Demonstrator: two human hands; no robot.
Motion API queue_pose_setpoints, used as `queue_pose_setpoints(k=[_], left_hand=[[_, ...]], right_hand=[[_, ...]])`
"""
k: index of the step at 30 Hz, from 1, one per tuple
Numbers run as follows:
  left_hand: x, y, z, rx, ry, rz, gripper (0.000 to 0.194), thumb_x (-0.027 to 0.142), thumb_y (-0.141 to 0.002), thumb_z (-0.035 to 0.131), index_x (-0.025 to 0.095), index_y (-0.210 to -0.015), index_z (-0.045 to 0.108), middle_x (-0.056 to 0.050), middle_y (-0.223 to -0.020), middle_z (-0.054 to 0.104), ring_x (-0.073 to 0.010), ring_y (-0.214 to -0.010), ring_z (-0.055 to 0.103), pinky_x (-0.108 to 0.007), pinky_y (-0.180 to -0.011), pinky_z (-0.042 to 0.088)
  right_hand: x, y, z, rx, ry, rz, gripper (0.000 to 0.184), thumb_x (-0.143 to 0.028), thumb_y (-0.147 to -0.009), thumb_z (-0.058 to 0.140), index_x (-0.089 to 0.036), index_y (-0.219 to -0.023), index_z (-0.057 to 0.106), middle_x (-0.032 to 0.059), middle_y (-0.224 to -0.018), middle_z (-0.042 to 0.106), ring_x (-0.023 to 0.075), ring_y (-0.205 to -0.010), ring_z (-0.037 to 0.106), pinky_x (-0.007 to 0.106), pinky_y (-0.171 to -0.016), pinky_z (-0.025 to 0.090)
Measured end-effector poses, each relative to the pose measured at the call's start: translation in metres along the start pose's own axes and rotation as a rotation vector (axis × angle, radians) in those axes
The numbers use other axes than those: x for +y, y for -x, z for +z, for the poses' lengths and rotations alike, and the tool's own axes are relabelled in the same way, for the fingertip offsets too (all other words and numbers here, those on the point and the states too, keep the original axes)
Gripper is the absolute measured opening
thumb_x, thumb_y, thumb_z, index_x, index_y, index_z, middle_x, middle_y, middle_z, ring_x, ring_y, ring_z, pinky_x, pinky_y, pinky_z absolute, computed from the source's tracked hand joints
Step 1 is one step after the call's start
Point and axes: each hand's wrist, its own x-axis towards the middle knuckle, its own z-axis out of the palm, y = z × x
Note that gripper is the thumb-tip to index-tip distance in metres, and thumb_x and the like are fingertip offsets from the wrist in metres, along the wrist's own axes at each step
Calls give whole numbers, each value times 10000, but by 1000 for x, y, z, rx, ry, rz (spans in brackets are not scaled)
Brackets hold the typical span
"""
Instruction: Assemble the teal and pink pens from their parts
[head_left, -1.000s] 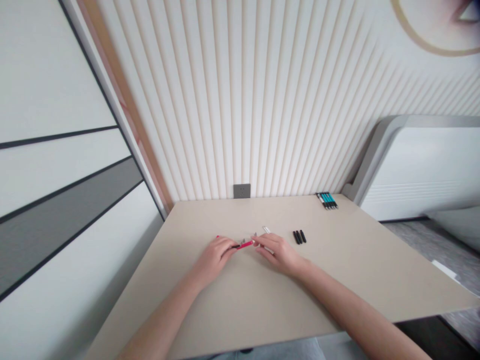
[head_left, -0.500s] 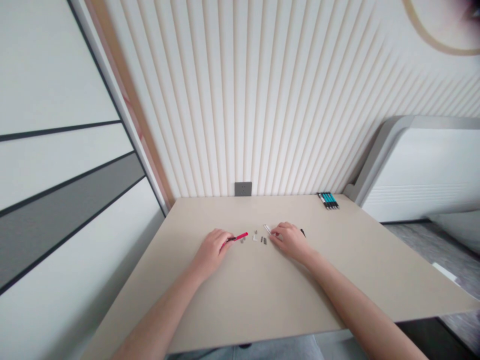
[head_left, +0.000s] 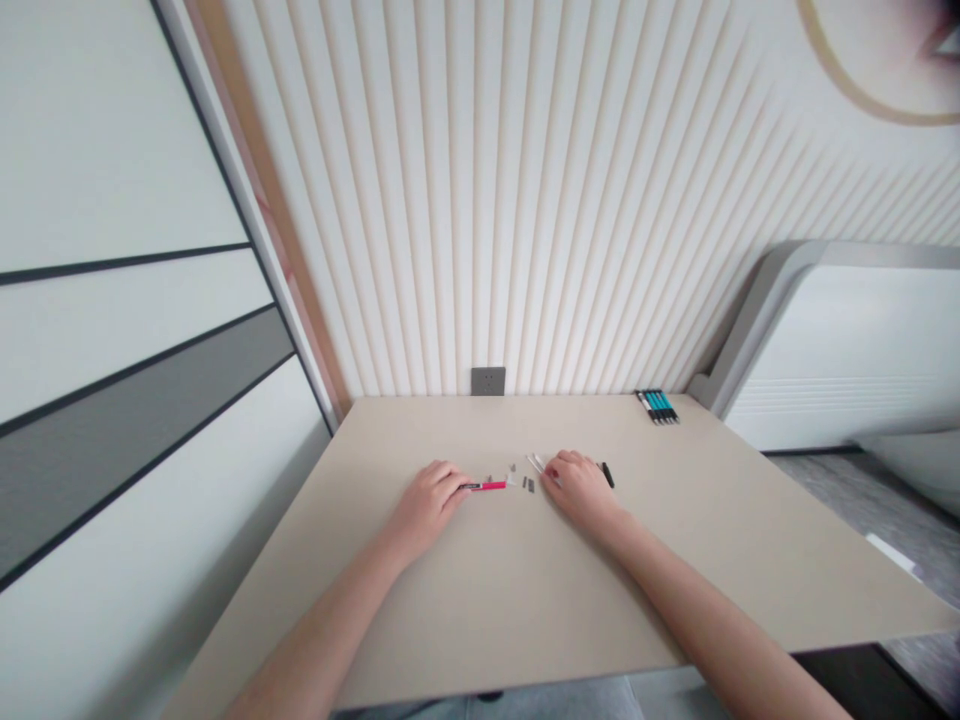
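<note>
In the head view, my left hand (head_left: 431,505) is closed around a slim pink-red and black pen (head_left: 491,486). Its pink end points right, low over the table. My right hand (head_left: 581,487) lies palm down with curled fingers at the near end of thin white sticks (head_left: 535,463), which look like pen refills. The fingertips pinch at one of them. Between the hands are small dark flat pieces (head_left: 529,485) and a small whitish piece (head_left: 511,480). A black pen part (head_left: 608,475) shows just beyond my right hand, which hides the others next to it.
Several blue and black pens (head_left: 658,407) lie side by side at the table's back right corner. The beige table (head_left: 480,600) meets a ribbed wall with a dark socket (head_left: 488,381). A white cabinet (head_left: 150,480) stands left, a bed headboard (head_left: 847,350) right.
My right hand has left the pink-red pen and moved right to the white sticks, covering most of the black parts. My left hand keeps the pen, its pink end now lying more level.
</note>
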Motion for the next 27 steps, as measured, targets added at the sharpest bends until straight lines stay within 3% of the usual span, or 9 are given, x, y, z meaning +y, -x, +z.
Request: queue_pose_setpoints(k=[14,17,23,27], left_hand=[[0,1,0,-20,9,27,179,253,-951,501,222,-1024,662,-53,-934,623,-199,-914,564,-341,-843,465],[0,1,0,-34,7,24,176,249,-951,502,217,-1022,660,-53,-945,620,-199,-924,559,-346,-850,463],[0,2,0,-31,14,32,182,252,-956,495,223,-1024,661,-49,-944,626,-195,-926,562,-345,-850,468],[0,2,0,-26,16,25,183,259,-957,497,226,-1023,664,-47,-946,625,-193,-927,567,-344,-855,471]], right_hand=[[-5,-2,13,95,-74,77,247,-241,-920,483,-173,-815,696,109,-867,670,220,-885,602,301,-814,434],[-2,-3,12,171,-235,77,256,-268,-921,467,-173,-804,674,92,-858,668,211,-865,601,303,-795,439],[8,-8,13,228,-706,130,348,-471,-902,472,-174,-834,640,33,-686,625,157,-585,527,281,-551,410],[3,-10,18,285,-1063,92,431,-489,-861,551,-179,-1160,536,9,-764,590,133,-586,525,255,-519,425]])
